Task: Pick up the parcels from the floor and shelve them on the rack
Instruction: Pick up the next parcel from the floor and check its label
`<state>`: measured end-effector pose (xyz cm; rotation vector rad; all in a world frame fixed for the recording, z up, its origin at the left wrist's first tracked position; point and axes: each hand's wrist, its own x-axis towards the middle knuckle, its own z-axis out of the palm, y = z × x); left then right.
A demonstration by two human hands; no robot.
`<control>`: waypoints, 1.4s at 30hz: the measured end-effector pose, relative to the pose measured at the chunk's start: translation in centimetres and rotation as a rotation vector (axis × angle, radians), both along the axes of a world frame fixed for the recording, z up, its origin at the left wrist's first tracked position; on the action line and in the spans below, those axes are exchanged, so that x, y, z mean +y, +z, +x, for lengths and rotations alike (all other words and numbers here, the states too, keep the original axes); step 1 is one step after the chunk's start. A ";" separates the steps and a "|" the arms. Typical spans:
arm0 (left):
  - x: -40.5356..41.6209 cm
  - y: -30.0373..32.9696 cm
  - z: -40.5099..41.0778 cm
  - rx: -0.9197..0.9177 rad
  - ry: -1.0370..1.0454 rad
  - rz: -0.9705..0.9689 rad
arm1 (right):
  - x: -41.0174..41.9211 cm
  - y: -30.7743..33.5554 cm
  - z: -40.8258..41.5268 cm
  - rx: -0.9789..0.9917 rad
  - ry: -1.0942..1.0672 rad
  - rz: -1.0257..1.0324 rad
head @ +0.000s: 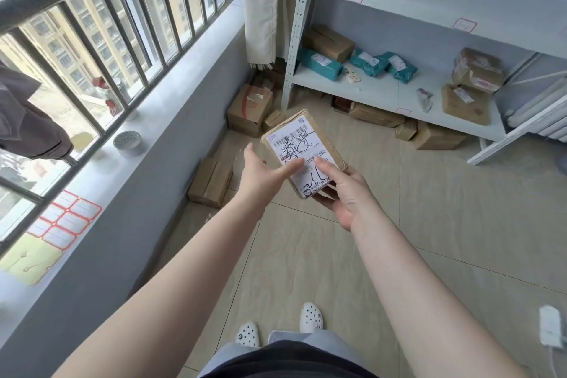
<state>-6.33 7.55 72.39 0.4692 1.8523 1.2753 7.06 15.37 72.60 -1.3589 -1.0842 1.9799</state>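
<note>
A small brown cardboard parcel [302, 147] with a white shipping label and black scrawl is held up over the floor. My right hand [346, 190] grips its near end from below, thumb on the label. My left hand [264, 175] is spread open beside it, its thumb resting on the label's left edge. The pale grey metal rack [368, 92] stands ahead on the right. Its low shelf holds teal mailer bags [319, 63], a brown box [329, 42] and taped brown parcels [477, 71]. More boxes lie on the floor: one by the wall [211, 183], one in the corner [250, 109].
A barred window and grey sill [147, 120] run along the left, with a round tin [128, 142] and a sheet of red-edged labels [66, 218] on it. Boxes [435, 135] lie under the rack. A white power adapter [550, 327] is at the right edge. My feet [279, 325] stand on beige tiles.
</note>
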 end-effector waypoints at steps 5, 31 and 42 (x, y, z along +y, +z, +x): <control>-0.4 -0.6 0.8 -0.242 -0.038 0.109 | -1.0 -0.4 0.0 0.065 0.005 -0.029; 6.1 -4.3 5.9 -0.247 -0.363 0.103 | 3.0 -4.8 7.5 -0.182 -0.145 0.136; 16.2 -4.7 8.4 -0.195 -0.347 0.050 | 13.6 -7.1 9.5 -0.148 -0.139 0.084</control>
